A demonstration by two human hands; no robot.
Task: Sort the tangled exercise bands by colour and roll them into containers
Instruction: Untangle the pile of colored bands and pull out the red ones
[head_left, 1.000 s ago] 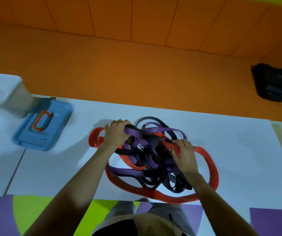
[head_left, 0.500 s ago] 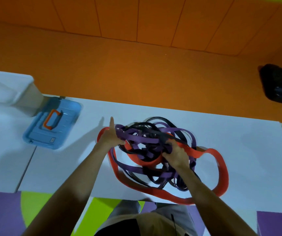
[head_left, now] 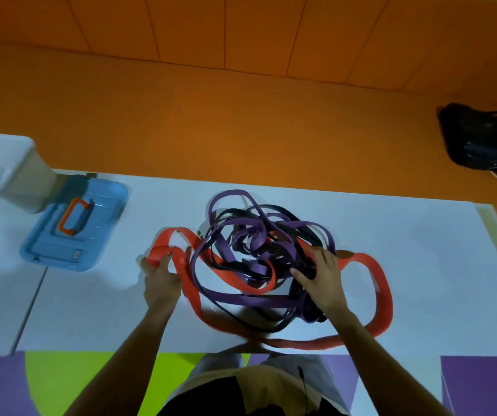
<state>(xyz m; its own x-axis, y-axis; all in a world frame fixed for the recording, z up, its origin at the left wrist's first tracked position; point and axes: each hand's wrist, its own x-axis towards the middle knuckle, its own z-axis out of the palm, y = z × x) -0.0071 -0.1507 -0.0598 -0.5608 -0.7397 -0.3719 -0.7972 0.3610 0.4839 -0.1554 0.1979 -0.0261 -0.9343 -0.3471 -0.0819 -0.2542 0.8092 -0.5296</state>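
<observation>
Pinching the red band at its left loop, the left hand stays low on the white desk while the right hand presses flat, fingers spread, on the tangled bands.

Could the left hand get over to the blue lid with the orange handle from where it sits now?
Probably yes. The left hand rests on the red band at the tangle's left edge, and only bare white table lies between it and the blue lid. It would likely need to let go of the band first.
</observation>
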